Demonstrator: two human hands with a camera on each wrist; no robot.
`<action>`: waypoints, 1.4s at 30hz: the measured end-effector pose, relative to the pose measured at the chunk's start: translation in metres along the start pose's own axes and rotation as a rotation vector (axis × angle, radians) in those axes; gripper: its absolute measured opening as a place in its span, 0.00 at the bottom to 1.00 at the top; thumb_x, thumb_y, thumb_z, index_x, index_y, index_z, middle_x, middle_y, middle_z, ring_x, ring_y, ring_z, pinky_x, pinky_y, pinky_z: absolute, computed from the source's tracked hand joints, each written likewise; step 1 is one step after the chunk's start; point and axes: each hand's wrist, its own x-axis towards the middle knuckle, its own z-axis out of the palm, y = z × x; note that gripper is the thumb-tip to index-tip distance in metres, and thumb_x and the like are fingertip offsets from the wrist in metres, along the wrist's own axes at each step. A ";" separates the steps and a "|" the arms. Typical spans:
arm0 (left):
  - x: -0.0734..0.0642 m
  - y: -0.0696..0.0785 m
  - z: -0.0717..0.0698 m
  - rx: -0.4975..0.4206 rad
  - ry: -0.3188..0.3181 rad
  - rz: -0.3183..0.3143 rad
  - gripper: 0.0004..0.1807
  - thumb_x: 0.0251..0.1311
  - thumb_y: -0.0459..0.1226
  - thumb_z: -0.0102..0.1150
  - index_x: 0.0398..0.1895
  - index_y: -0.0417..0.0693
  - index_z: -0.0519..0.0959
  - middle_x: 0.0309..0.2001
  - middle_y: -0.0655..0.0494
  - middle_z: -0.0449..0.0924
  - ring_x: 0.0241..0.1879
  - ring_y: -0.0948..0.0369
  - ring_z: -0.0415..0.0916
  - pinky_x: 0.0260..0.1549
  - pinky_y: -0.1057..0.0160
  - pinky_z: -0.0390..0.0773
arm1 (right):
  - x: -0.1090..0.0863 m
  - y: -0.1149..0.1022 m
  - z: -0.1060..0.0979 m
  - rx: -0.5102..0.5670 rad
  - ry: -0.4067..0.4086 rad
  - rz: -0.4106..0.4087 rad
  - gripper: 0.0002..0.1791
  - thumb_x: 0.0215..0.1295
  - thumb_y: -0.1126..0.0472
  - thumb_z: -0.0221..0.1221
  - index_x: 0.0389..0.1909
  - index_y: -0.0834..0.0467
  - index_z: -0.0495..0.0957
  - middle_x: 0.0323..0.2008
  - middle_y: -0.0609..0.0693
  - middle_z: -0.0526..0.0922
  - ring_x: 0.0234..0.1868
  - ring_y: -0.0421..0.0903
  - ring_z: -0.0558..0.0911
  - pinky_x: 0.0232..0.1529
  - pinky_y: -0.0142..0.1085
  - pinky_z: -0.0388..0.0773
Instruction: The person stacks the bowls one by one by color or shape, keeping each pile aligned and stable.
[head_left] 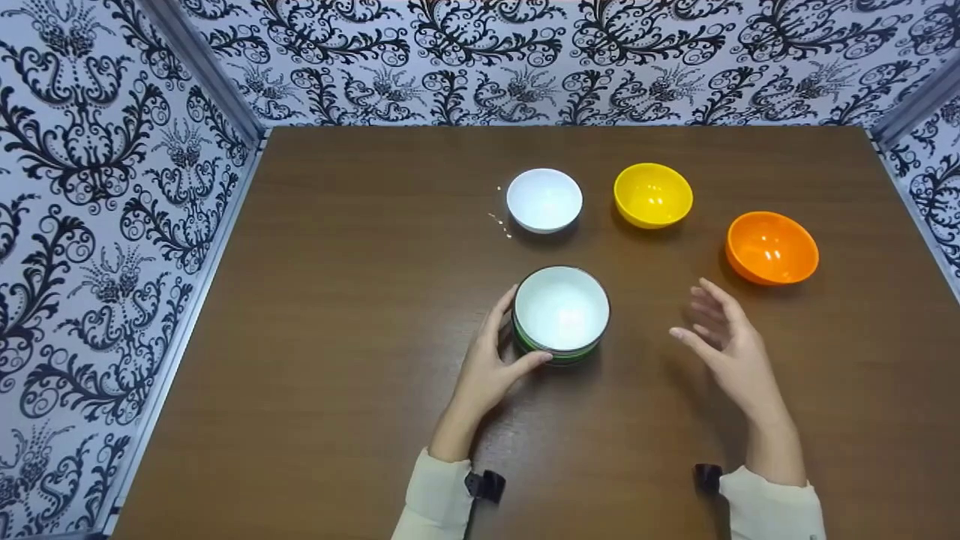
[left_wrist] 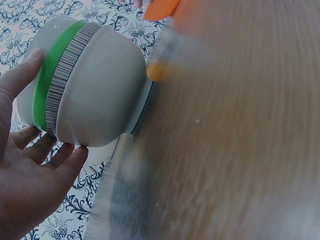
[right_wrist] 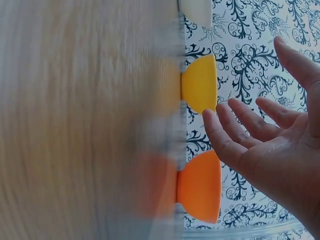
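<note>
A stack of nested bowls (head_left: 562, 309) stands on the table, white inside at the top. Seen from the left wrist, its side shows a green band (left_wrist: 52, 75), a striped band and a pale outer bowl (left_wrist: 102, 87). My left hand (head_left: 491, 367) holds the stack from its left, thumb on the near side and fingers round the far left side. To the right, my right hand (head_left: 731, 356) hovers over the table with fingers spread loosely, holding nothing. Nearest to it is an orange bowl (head_left: 772, 247), just beyond the fingertips.
Behind the stack stand a small white bowl (head_left: 544, 200) and a yellow bowl (head_left: 653, 196). Small pale specks (head_left: 501, 221) lie left of the white bowl. Patterned walls (head_left: 480, 60) border the brown table (head_left: 337, 300) at the back and sides.
</note>
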 end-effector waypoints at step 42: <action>-0.001 0.002 0.000 0.015 0.013 0.014 0.51 0.53 0.46 0.74 0.78 0.55 0.56 0.77 0.49 0.57 0.73 0.51 0.64 0.72 0.51 0.65 | -0.002 0.035 -0.055 0.110 0.200 0.423 0.43 0.66 0.54 0.65 0.75 0.63 0.55 0.48 0.28 0.71 0.44 0.20 0.74 0.39 0.13 0.77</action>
